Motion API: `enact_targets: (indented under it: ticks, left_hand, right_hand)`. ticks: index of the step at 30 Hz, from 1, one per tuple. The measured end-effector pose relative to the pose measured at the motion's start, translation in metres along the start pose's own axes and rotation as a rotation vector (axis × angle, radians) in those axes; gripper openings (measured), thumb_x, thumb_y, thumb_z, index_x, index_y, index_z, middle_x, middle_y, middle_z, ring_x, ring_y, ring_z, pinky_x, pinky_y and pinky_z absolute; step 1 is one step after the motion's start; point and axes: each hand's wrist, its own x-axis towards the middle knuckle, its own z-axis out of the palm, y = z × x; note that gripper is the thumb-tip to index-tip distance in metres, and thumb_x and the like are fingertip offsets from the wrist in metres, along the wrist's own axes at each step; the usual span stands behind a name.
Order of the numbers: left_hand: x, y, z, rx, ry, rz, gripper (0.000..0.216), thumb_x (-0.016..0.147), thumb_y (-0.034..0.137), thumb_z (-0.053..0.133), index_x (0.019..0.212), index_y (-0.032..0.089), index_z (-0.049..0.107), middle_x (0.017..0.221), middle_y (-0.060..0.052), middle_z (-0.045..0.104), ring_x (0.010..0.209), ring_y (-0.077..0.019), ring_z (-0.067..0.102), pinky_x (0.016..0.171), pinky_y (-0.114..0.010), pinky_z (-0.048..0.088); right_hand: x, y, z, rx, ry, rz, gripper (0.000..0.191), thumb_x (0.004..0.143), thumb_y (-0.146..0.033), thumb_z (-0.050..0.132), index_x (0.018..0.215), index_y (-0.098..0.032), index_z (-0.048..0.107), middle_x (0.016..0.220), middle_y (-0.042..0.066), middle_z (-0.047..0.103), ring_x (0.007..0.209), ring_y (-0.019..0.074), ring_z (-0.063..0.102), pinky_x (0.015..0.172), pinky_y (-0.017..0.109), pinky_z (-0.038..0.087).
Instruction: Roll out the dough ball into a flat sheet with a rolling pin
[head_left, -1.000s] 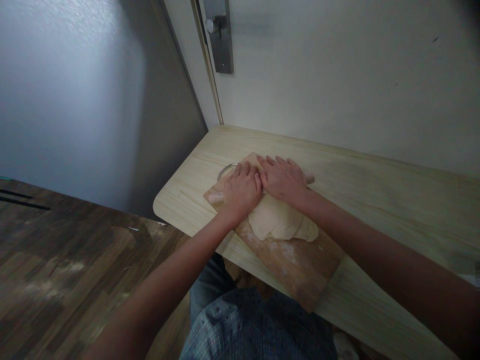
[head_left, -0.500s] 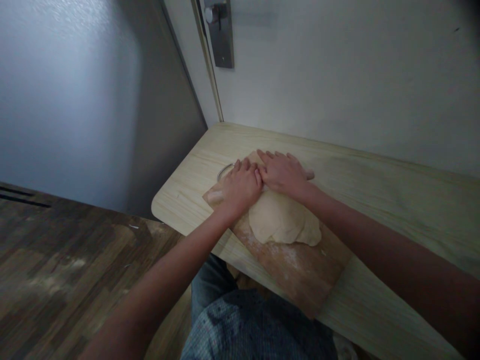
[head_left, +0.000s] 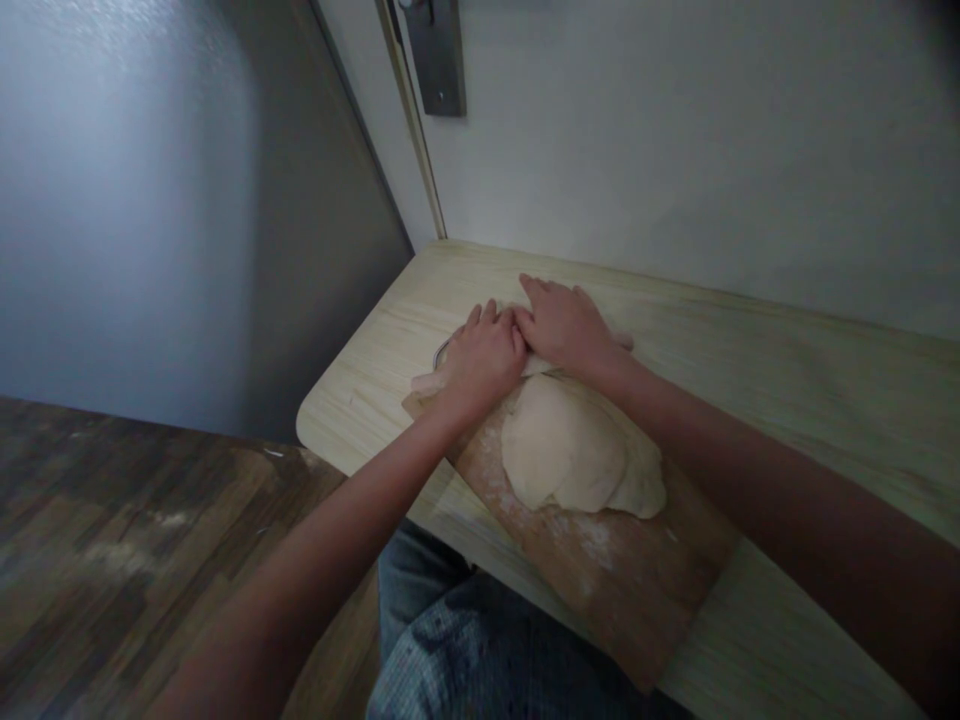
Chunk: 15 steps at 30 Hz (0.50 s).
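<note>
A pale sheet of dough (head_left: pixel 570 450) lies on a floured wooden board (head_left: pixel 622 585) on a light wooden table (head_left: pixel 795 380). A wooden rolling pin (head_left: pixel 426 383) rests across the far end of the dough, and only its two ends show. My left hand (head_left: pixel 484 355) and my right hand (head_left: pixel 566 325) lie side by side on top of the pin. Their fingers are flat and stretched forward, and the palms press down on the pin.
A metal ring handle (head_left: pixel 439 351) sticks out at the board's far left corner. A white wall is behind the table. A door frame with a metal lock plate (head_left: pixel 435 55) stands at the back left. Dark wooden floor (head_left: pixel 112 530) lies to the left, below the table's rounded corner.
Both hands have pushed the pin away from me towards the board's far end, so more of the flattened dough shows behind them. The view has tilted down slightly.
</note>
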Motion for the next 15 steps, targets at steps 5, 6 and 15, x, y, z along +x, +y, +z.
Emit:
enact_targets:
  ticks: [5, 6, 15]
  left_hand:
    - [0.002, 0.0, -0.002, 0.015, 0.038, -0.018, 0.036, 0.086, 0.029, 0.017, 0.1, 0.018, 0.048, 0.105, -0.007, 0.051, 0.1, -0.0196, 0.044, 0.081, -0.032, 0.036]
    - [0.002, 0.001, -0.002, 0.017, 0.047, -0.02, 0.036, 0.086, 0.03, 0.017, 0.098, 0.018, 0.049, 0.101, -0.007, 0.053, 0.097, -0.0195, 0.046, 0.079, -0.032, 0.037]
    - [-0.012, 0.007, 0.005, 0.074, 0.157, -0.049, 0.037, 0.085, 0.032, 0.019, 0.091, 0.014, 0.051, 0.096, -0.009, 0.054, 0.096, -0.0205, 0.045, 0.078, -0.033, 0.036]
  right_hand:
    - [0.0, 0.0, -0.001, -0.006, 0.003, 0.058, 0.042, 0.081, -0.032, 0.027, 0.116, -0.011, 0.039, 0.105, 0.014, 0.054, 0.095, 0.0239, 0.048, 0.079, 0.038, 0.033]
    - [-0.001, 0.0, -0.001, -0.012, 0.005, 0.068, 0.041, 0.081, -0.031, 0.028, 0.114, -0.011, 0.041, 0.104, 0.014, 0.054, 0.094, 0.024, 0.048, 0.078, 0.038, 0.033]
    - [-0.024, -0.007, -0.006, -0.072, 0.021, 0.155, 0.036, 0.079, -0.029, 0.028, 0.103, -0.013, 0.049, 0.103, 0.013, 0.055, 0.095, 0.0237, 0.048, 0.079, 0.038, 0.032]
